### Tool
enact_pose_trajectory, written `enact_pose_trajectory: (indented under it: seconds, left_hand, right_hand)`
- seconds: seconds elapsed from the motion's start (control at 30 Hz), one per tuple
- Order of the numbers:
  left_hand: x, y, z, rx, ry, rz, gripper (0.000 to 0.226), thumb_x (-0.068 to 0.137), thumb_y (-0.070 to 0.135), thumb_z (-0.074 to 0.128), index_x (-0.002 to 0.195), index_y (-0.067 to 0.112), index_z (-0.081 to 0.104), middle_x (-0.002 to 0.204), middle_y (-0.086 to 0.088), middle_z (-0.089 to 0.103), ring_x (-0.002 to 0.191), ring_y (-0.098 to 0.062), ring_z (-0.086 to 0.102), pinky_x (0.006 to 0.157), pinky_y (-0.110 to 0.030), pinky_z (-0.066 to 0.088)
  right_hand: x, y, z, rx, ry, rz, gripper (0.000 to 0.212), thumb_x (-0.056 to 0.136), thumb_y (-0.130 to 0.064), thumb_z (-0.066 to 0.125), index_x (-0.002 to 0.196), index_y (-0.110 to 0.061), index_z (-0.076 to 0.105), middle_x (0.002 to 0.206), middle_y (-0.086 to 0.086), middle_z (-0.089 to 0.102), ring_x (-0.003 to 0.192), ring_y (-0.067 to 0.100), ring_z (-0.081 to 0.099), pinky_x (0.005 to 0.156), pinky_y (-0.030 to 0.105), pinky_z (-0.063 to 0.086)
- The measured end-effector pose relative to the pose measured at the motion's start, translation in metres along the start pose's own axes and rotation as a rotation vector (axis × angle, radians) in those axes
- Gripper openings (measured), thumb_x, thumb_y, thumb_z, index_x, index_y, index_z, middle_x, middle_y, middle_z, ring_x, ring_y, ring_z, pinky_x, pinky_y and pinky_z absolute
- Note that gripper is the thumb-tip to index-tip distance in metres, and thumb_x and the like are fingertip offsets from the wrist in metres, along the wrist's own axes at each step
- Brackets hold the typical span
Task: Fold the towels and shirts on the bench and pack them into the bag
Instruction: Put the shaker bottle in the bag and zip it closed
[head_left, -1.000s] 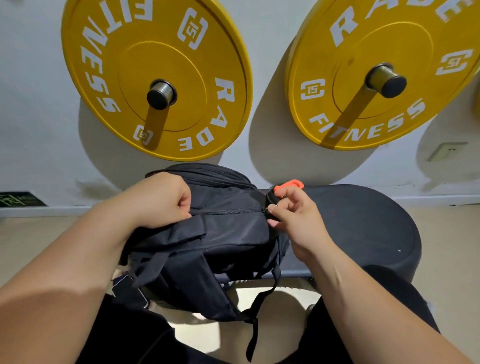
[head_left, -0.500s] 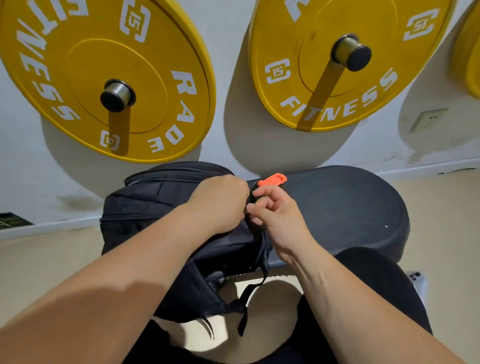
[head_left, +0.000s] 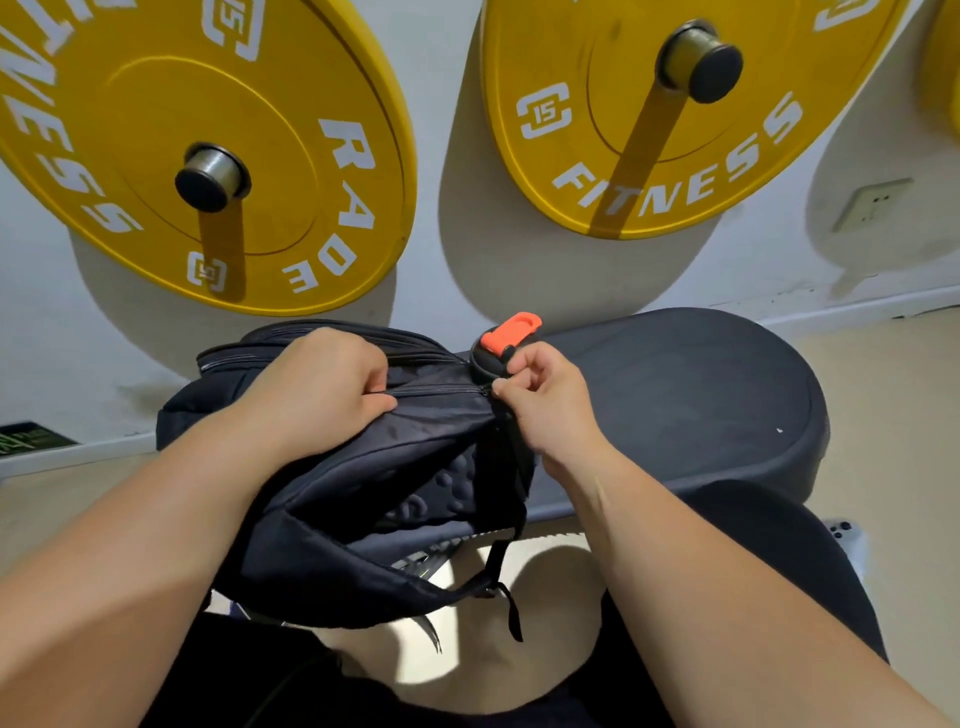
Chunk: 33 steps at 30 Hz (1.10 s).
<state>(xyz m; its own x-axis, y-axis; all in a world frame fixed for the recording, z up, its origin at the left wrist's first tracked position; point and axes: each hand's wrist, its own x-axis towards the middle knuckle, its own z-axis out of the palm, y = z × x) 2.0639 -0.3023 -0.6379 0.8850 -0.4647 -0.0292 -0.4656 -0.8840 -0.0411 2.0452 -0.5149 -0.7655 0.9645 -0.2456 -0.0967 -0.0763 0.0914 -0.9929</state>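
A dark bag (head_left: 363, 467) lies on the left end of a black padded bench (head_left: 701, 389). The left hand (head_left: 317, 384) grips the bag's fabric beside a closed zip line. The right hand (head_left: 545, 400) pinches what looks like the zip pull (head_left: 487, 388) at the line's right end, just below an orange tab (head_left: 511, 332). Two yellow weight plates (head_left: 208, 156) hang on the wall behind.

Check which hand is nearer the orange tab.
Right. The right hand pinches the zipper end just below the orange tab; the left hand grips the bag farther left.
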Motion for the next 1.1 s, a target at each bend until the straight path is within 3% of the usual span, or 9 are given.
enact_pose_trajectory:
  seconds: [0.17, 0.27, 0.37, 0.47, 0.53, 0.63, 0.77, 0.9, 1.1]
  left_hand:
    - [0.009, 0.022, -0.006, 0.138, -0.179, -0.028, 0.023, 0.082, 0.040, 0.071, 0.068, 0.026, 0.058, 0.075, 0.007, 0.060, 0.079, -0.021, 0.057, 0.067, -0.031, 0.046]
    - [0.023, 0.054, -0.002, 0.218, -0.206, -0.027, 0.015, 0.078, 0.039, 0.066, 0.080, 0.025, 0.061, 0.080, 0.004, 0.059, 0.081, -0.025, 0.059, 0.068, -0.035, 0.053]
    - [0.040, 0.088, 0.013, 0.238, -0.185, -0.007, 0.028, 0.081, 0.047, 0.064, 0.079, 0.023, 0.050, 0.075, 0.003, 0.051, 0.077, -0.026, 0.055, 0.064, -0.033, 0.043]
    - [0.056, 0.108, 0.034, 0.268, -0.169, 0.030, 0.014, 0.085, 0.035, 0.063, 0.089, 0.022, 0.057, 0.097, -0.005, 0.064, 0.091, -0.030, 0.062, 0.067, -0.033, 0.038]
    - [0.060, 0.110, 0.043, 0.300, -0.173, 0.032, 0.008, 0.088, 0.026, 0.060, 0.095, 0.021, 0.059, 0.104, -0.005, 0.066, 0.094, -0.029, 0.064, 0.067, -0.033, 0.038]
    - [0.060, 0.110, 0.049, 0.335, -0.159, 0.056, 0.007, 0.092, 0.023, 0.057, 0.088, 0.024, 0.051, 0.101, -0.004, 0.066, 0.085, -0.028, 0.060, 0.065, -0.033, 0.037]
    - [0.055, 0.103, 0.056, 0.379, -0.145, 0.116, 0.008, 0.094, 0.020, 0.052, 0.093, 0.021, 0.060, 0.100, -0.004, 0.066, 0.090, -0.028, 0.065, 0.063, -0.033, 0.036]
    - [0.056, 0.094, 0.054, 0.364, -0.144, 0.127, 0.009, 0.094, 0.021, 0.053, 0.085, 0.023, 0.054, 0.094, -0.002, 0.065, 0.083, -0.027, 0.062, 0.062, -0.034, 0.037]
    - [0.062, 0.092, 0.046, 0.389, -0.176, 0.128, 0.015, 0.092, 0.016, 0.051, 0.078, 0.021, 0.048, 0.074, 0.003, 0.043, 0.067, -0.024, 0.046, 0.058, -0.033, 0.035]
  right_hand:
    - [-0.012, 0.030, 0.009, 0.150, 0.165, 0.102, 0.030, 0.081, -0.005, 0.068, 0.071, -0.029, 0.053, 0.063, 0.001, 0.042, 0.061, 0.016, 0.037, 0.063, 0.033, 0.040]
    - [-0.014, 0.040, 0.001, 0.301, 0.168, 0.168, 0.029, 0.081, 0.001, 0.068, 0.078, -0.023, 0.052, 0.071, 0.010, 0.043, 0.069, 0.021, 0.039, 0.065, 0.036, 0.037]
    - [-0.011, 0.042, -0.004, 0.344, 0.116, 0.171, 0.027, 0.081, 0.001, 0.068, 0.080, -0.019, 0.050, 0.073, 0.013, 0.048, 0.073, 0.023, 0.048, 0.068, 0.036, 0.041]
    - [-0.014, 0.043, -0.002, 0.327, 0.062, 0.149, 0.030, 0.082, 0.000, 0.068, 0.077, -0.021, 0.046, 0.068, 0.012, 0.045, 0.070, 0.022, 0.048, 0.061, 0.031, 0.041]
    - [-0.013, 0.044, -0.004, 0.304, 0.082, 0.139, 0.032, 0.081, 0.000, 0.069, 0.076, -0.021, 0.046, 0.063, 0.005, 0.045, 0.069, 0.021, 0.045, 0.065, 0.033, 0.040]
    - [-0.009, 0.045, -0.010, 0.275, 0.090, 0.136, 0.032, 0.076, -0.007, 0.073, 0.073, -0.025, 0.047, 0.067, 0.007, 0.046, 0.070, 0.021, 0.044, 0.068, 0.037, 0.040]
    - [-0.005, 0.049, -0.011, 0.206, 0.102, 0.127, 0.033, 0.074, -0.012, 0.074, 0.068, -0.026, 0.045, 0.070, 0.010, 0.047, 0.068, 0.020, 0.042, 0.067, 0.037, 0.039]
    - [0.002, 0.054, -0.011, 0.096, 0.174, 0.105, 0.036, 0.073, -0.016, 0.074, 0.065, -0.024, 0.039, 0.063, 0.000, 0.042, 0.062, 0.016, 0.035, 0.063, 0.033, 0.036]
    - [0.006, 0.052, 0.000, 0.114, 0.345, 0.245, 0.040, 0.073, -0.010, 0.077, 0.069, -0.023, 0.039, 0.051, -0.012, 0.041, 0.057, 0.014, 0.036, 0.061, 0.028, 0.040]
